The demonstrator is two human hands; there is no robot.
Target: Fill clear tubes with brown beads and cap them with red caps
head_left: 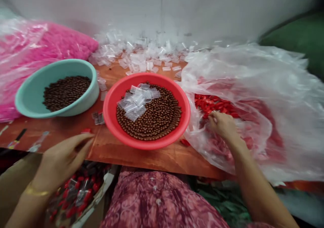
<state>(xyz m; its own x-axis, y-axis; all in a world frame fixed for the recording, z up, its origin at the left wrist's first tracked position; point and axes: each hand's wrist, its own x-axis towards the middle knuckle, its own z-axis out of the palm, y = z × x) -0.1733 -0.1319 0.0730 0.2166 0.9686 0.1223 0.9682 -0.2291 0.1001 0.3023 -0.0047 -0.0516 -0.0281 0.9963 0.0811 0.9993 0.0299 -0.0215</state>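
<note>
My right hand (pixel 224 125) reaches into a clear plastic bag (pixel 283 76) of small red plastic pieces (pixel 215 103). Its fingers are curled together among them, and what they pinch is hidden. Over the table's front edge, my left hand (pixel 63 157) has its thumb and fingertips drawn together; I cannot make out anything between them. A red piece (pixel 86 131) shows just beyond those fingertips. Between the hands stands a red basin (pixel 146 145) of shiny brown beads (pixel 162 120), with a pile of clear plastic sleeves (pixel 138 101) on top.
A teal basin (pixel 57 66) of brown beads stands tilted at left, before a bag of pink pieces (pixel 55 39). Clear sleeves (pixel 149 57) lie scattered along the wall. Below the table edge is a box (pixel 101 191) of red-capped clear pieces (pixel 81 191). A pen-like object (pixel 19 137) lies far left.
</note>
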